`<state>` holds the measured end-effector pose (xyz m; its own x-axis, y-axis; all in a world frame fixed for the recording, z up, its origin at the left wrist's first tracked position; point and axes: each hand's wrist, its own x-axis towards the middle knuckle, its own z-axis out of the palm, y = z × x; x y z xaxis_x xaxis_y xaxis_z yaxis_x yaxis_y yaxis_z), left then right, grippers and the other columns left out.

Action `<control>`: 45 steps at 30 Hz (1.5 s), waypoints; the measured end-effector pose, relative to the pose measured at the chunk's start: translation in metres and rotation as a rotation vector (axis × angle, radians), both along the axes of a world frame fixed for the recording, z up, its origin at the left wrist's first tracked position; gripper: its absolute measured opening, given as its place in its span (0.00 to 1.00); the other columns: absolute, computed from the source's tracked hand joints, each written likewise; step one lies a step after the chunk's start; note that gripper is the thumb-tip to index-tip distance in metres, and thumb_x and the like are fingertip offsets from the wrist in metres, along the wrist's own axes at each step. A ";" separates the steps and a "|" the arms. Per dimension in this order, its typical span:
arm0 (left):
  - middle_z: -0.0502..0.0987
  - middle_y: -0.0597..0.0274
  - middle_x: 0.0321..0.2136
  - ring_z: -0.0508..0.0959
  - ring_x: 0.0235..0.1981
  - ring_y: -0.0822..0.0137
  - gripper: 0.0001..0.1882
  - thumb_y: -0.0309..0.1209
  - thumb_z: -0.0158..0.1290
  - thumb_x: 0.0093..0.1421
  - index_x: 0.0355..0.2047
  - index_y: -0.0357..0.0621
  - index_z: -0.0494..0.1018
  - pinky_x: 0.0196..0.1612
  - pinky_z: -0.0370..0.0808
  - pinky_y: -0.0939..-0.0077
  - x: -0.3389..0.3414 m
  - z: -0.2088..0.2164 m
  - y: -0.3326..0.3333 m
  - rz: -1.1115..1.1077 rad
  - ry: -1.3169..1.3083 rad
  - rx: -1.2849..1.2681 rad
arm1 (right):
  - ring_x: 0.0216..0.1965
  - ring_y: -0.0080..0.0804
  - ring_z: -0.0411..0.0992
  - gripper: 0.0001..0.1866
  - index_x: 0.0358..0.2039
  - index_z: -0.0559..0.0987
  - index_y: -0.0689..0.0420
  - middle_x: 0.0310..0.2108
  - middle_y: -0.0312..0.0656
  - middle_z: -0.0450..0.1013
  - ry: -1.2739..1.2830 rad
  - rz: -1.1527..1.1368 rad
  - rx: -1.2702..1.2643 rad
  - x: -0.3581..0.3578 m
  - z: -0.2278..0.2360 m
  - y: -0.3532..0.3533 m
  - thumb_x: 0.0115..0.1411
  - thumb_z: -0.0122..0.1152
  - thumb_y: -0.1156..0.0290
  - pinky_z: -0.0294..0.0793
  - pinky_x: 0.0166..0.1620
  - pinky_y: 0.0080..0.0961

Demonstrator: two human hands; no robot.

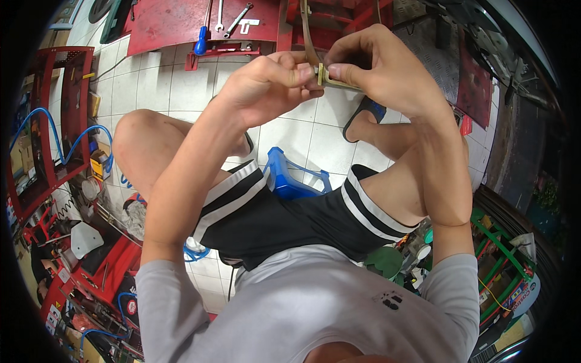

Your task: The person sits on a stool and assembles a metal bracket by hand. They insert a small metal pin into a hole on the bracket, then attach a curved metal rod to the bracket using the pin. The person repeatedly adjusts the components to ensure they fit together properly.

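Note:
Both hands meet at the top middle, close in front of the red stand. A small yellowish fitting (321, 74) is pinched between their fingertips; its exact kind is not clear. My left hand (266, 85) grips it from the left, thumb on top and fingers curled below. From the right, my right hand (390, 72) holds the same piece between thumb and bent fingers. A brown flat cable or hose (307, 33) runs down to the fitting from above. Part of a pale edge shows under my right thumb. The fingers hide the rest.
On the red platform (163, 24) lie a blue-handled screwdriver (201, 45), an open-ended wrench (219, 15) and another wrench (239, 20). I sit with a blue stool (295, 181) beneath me. Red racks (51, 133) with a blue hose (51, 124) stand left; a green rack (493, 236) stands right.

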<state>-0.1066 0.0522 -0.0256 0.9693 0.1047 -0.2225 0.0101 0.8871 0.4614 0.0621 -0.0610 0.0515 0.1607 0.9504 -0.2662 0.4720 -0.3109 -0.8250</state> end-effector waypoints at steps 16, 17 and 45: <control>0.73 0.58 0.40 0.73 0.44 0.63 0.24 0.23 0.59 0.57 0.10 0.47 0.59 0.52 0.67 0.65 -0.001 0.005 -0.001 0.008 0.030 -0.001 | 0.29 0.22 0.74 0.10 0.32 0.82 0.66 0.26 0.40 0.78 -0.111 0.095 0.028 0.001 0.019 0.003 0.50 0.66 0.74 0.72 0.36 0.21; 0.73 0.58 0.40 0.73 0.44 0.63 0.24 0.23 0.59 0.57 0.10 0.47 0.59 0.52 0.68 0.65 -0.001 0.005 -0.001 0.011 0.037 -0.008 | 0.29 0.23 0.74 0.09 0.32 0.82 0.66 0.26 0.41 0.78 -0.118 0.084 0.019 -0.001 0.020 0.003 0.50 0.65 0.75 0.72 0.36 0.21; 0.74 0.49 0.46 0.76 0.48 0.56 0.35 0.42 0.58 0.59 0.57 0.27 0.61 0.48 0.71 0.67 -0.011 0.021 -0.007 -0.045 0.106 0.386 | 0.23 0.26 0.75 0.12 0.30 0.83 0.62 0.22 0.44 0.78 -0.375 -0.251 0.140 0.118 0.004 -0.039 0.56 0.62 0.65 0.74 0.30 0.26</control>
<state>-0.1176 0.0456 -0.0042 0.9486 0.1584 -0.2740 0.1101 0.6464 0.7550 0.1803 -0.0996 0.0557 0.4505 0.8926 -0.0183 0.6698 -0.3515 -0.6541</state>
